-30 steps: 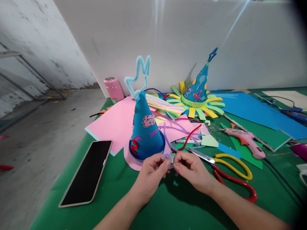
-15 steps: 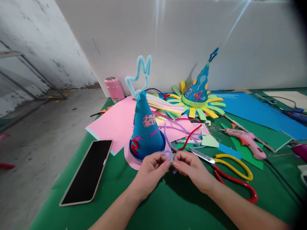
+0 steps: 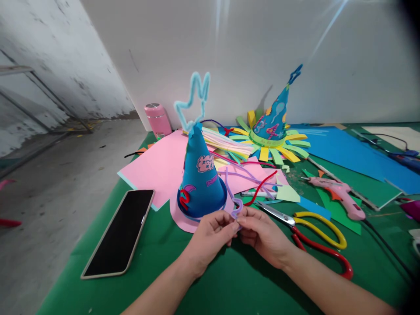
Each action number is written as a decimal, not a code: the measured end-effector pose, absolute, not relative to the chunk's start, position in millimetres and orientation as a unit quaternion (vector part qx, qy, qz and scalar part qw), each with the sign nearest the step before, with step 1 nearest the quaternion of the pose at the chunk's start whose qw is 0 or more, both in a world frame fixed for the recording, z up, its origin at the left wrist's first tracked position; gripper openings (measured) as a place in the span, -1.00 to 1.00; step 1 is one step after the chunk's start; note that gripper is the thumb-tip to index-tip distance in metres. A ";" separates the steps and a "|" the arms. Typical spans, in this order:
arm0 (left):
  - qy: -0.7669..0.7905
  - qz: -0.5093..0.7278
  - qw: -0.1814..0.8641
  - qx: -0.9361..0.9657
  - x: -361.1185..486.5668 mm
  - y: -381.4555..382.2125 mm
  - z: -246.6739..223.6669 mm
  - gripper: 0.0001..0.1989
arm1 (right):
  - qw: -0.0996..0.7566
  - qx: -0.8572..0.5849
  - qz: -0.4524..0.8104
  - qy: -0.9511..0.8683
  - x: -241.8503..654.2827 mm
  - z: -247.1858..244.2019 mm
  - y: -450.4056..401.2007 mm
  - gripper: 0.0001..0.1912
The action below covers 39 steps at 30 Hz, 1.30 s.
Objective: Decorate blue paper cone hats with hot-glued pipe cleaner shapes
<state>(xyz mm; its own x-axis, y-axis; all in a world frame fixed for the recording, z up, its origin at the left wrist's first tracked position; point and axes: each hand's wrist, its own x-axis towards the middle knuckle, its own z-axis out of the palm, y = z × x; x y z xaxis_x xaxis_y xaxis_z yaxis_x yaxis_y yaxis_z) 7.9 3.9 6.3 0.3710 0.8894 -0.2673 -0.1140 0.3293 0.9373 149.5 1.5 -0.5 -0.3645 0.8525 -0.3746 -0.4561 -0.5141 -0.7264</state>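
Observation:
A bent purple pipe cleaner is pinched between my left hand and my right hand, whose fingertips meet around its lower part. Its curled upper part shows above the fingers; the rest is hidden. Just behind my left hand stands a blue cone party hat on a pink brim. The hat carries a red figure 2, a pink sticker and a light blue pipe-cleaner star at its tip. Scissors with yellow and red handles lie beside my right hand, with a red pipe cleaner beyond.
A phone lies at the left. A pink glue gun with its cord is at the right. Behind are a second blue hat with a paper-strip fringe, a pink flask, pink sheets and blue sheets.
The pipe cleaner's curl has turned upward and rightward, standing higher above my fingers. My hands have drawn closer together, the left moving slightly right. The view has shifted a little.

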 end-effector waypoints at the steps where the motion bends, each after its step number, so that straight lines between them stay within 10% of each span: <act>1: 0.429 0.354 0.694 0.457 8.5 3.4 6.0 -0.80 | 0.418 -0.382 0.781 -0.263 149.2 -0.6 1.2 -0.85; 23: 0.306 0.228 0.742 0.551 -14.1 13.8 7.4 -0.79 | 0.298 -0.353 0.794 -0.395 152.9 2.3 1.1 -0.85; 31: 0.364 0.406 0.754 0.366 3.6 9.4 -0.6 -0.86 | 0.469 -0.393 0.738 -0.285 149.1 4.3 4.1 -0.79; 39: 0.357 0.466 0.773 0.241 15.1 2.4 2.6 -0.94 | 0.465 -0.352 0.764 -0.277 143.5 4.0 0.6 -0.82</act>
<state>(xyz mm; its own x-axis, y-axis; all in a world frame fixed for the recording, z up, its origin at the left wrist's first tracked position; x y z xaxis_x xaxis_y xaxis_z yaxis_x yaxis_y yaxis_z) 15.1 2.4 2.6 0.3103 0.8926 -0.3272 -0.5481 0.4492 0.7055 143.5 0.6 4.0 -0.3191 0.9055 -0.2798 -0.5162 -0.4137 -0.7500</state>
